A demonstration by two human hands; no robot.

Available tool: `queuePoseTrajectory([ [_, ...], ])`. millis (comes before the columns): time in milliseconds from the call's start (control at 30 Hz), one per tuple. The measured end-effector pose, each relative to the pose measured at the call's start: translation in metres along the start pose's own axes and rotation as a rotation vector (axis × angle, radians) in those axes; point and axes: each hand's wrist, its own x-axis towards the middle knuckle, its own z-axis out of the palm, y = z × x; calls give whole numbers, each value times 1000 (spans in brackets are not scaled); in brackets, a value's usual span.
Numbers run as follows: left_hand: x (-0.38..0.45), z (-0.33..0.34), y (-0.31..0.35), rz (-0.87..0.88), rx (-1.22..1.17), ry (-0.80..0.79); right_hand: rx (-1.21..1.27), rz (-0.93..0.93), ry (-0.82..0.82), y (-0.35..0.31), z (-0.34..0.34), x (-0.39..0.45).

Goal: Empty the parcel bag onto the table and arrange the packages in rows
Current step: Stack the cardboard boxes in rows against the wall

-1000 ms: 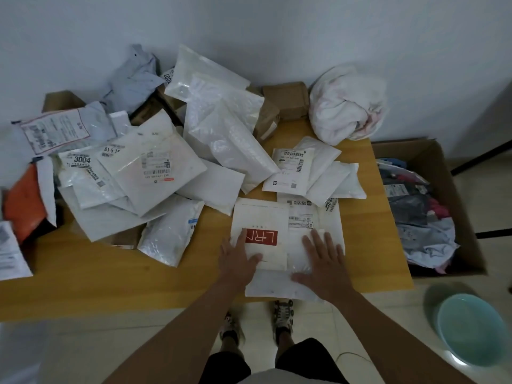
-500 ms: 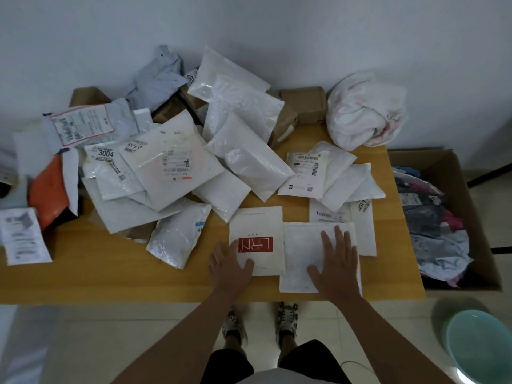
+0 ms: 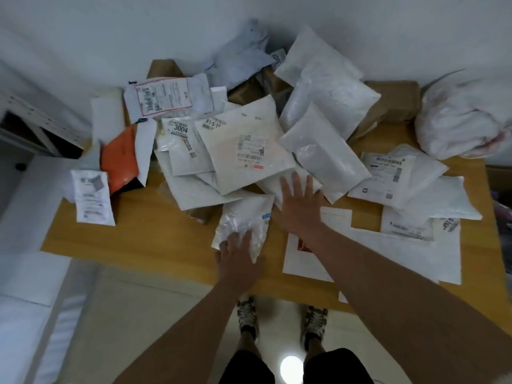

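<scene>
Starting left of the pile (image 3: 235, 151), we see our left hand (image 3: 238, 257) gripping the crinkled white mailer's (image 3: 245, 221) near end; its long axis runs away toward the pile. Our right hand (image 3: 300, 207), fingers spread, hovers just right of it.

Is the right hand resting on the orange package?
No, the right hand reaches over white packages, far from the orange package.
</scene>
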Motion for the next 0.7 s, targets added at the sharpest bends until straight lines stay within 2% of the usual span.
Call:
queuePoseTrajectory([
  [100, -5, -2, -19, 57, -135, 12, -70, -6, -115, -7, 14, 3],
  [167, -1, -9, -39, 44, -304, 53, -117, 18, -109, -13, 24, -3],
  [267, 6, -25, -68, -29, -484, 204, -72, 88, 22, -30, 29, -17],
  [367, 18, -43, -98, -121, -529, 316, -32, 19, 200, -70, 41, -38],
  [467, 30, -71, -119, -201, -579, 334, -34, -83, 169, -109, 64, -60],
  [600, 45, -98, -137, -26, -560, 415, 163, -39, 311, -147, 58, -58],
  [700, 59, -101, -146, 105, -444, 338, 215, -92, 337, -174, 31, -31],
])
